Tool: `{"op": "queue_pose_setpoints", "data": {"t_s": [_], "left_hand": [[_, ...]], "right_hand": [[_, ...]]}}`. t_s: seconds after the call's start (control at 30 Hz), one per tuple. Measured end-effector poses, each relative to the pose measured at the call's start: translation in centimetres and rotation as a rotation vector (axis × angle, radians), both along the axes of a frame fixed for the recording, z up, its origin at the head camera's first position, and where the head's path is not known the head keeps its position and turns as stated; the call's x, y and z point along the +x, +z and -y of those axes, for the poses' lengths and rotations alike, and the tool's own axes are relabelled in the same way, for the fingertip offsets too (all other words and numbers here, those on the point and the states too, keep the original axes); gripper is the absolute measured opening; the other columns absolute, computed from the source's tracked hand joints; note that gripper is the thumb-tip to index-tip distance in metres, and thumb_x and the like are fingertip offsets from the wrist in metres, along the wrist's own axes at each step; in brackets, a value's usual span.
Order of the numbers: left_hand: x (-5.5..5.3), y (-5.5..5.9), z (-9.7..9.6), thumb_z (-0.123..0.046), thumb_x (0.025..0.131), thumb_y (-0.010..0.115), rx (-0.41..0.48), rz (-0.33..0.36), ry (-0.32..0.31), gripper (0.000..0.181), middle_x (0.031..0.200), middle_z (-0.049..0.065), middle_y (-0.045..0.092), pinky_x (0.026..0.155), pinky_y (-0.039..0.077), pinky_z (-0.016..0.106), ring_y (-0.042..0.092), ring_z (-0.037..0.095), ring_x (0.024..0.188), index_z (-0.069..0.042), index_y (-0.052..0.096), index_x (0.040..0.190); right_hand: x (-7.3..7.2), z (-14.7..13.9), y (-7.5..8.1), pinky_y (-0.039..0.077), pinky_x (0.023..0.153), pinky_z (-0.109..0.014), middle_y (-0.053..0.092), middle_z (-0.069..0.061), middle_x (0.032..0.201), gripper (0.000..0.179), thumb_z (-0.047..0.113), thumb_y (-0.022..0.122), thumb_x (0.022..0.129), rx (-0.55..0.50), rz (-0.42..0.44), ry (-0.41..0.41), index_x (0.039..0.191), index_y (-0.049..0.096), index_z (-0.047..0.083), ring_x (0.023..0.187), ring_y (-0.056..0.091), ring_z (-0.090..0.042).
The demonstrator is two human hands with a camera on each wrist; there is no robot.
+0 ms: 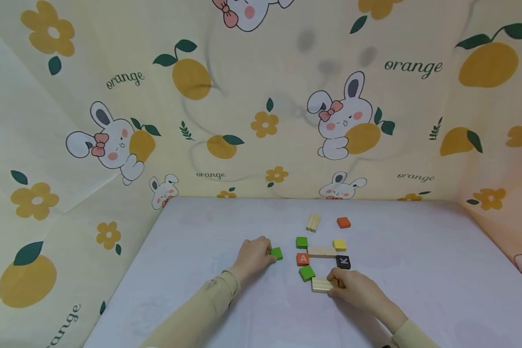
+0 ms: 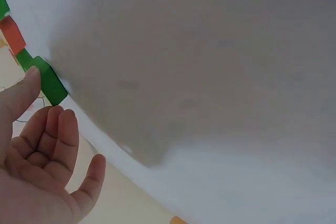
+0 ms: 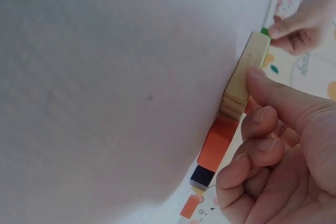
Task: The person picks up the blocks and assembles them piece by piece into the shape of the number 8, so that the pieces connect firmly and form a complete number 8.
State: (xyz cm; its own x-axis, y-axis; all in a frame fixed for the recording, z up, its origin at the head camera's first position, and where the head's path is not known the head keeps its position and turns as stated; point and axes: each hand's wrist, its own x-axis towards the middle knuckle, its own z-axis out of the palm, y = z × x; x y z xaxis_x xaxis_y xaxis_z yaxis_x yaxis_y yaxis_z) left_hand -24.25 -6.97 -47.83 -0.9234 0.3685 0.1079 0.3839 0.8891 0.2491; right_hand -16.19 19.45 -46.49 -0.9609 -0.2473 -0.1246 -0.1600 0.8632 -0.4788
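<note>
My left hand (image 1: 254,258) pinches a green block (image 1: 276,253) on the table, left of the other blocks; in the left wrist view the thumb lies on the green block (image 2: 51,81) and the fingertips are at its lower end. My right hand (image 1: 356,289) grips a small group of pale wooden planks (image 1: 322,285) at the near end of the arrangement, thumb along its side. Beside those planks, an orange block (image 3: 218,142) shows in the right wrist view; my hand hides it in the head view. Just beyond sits a tilted green block (image 1: 307,273).
An orange "A" block (image 1: 302,259) and a green block (image 1: 301,242) stand left of a wooden plank (image 1: 322,252); a black "K" block (image 1: 343,262) and a yellow block (image 1: 339,245) stand right. Farther back lie wooden planks (image 1: 313,223) and an orange block (image 1: 343,222). Printed cloth borders the white table (image 1: 209,217).
</note>
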Motion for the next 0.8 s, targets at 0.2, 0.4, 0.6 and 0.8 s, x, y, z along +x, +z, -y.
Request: {"op": "queue_pose_setpoints", "data": {"t_s": [0.2,0.4,0.6,0.8], "left_hand": [[-1.9,0.1,-1.4,-0.035,0.078,0.073,-0.034,0.012,0.050,0.026,0.083,-0.003,0.065,0.075,0.044,0.033,0.059,0.011,0.075,-0.011,0.068,0.089],[-3.6,0.1,-3.0,-0.033,0.080,0.071,-0.055,0.029,0.064,0.022,0.083,-0.003,0.064,0.078,0.043,0.034,0.058,0.010,0.074,-0.013,0.069,0.090],[-4.6,0.1,-4.1,-0.034,0.080,0.070,-0.097,0.003,0.071,0.022,0.080,-0.005,0.063,0.078,0.044,0.034,0.057,0.009,0.071,-0.014,0.070,0.090],[-5.3,0.1,-5.1,-0.034,0.081,0.069,-0.106,-0.016,0.074,0.020,0.075,-0.005,0.061,0.076,0.044,0.033,0.054,0.009,0.067,-0.014,0.070,0.084]], "right_hand": [[-0.1,0.0,-0.1,0.031,0.052,-0.021,0.049,0.006,0.066,0.021,0.019,0.074,0.077,-0.008,0.009,-0.002,0.095,0.064,0.018,0.059,0.041,-0.008],[-0.1,-0.1,0.0,0.031,0.052,-0.021,0.048,0.005,0.065,0.020,0.018,0.074,0.077,-0.006,0.015,-0.014,0.094,0.064,0.018,0.059,0.041,-0.008],[-0.1,-0.4,-0.1,0.032,0.053,-0.021,0.049,0.006,0.067,0.021,0.019,0.073,0.077,-0.018,0.015,0.002,0.096,0.064,0.016,0.060,0.042,-0.008],[-0.1,-0.4,-0.3,0.032,0.053,-0.021,0.050,0.007,0.067,0.022,0.022,0.073,0.078,-0.026,0.016,0.027,0.097,0.064,0.017,0.060,0.041,-0.007]]}}
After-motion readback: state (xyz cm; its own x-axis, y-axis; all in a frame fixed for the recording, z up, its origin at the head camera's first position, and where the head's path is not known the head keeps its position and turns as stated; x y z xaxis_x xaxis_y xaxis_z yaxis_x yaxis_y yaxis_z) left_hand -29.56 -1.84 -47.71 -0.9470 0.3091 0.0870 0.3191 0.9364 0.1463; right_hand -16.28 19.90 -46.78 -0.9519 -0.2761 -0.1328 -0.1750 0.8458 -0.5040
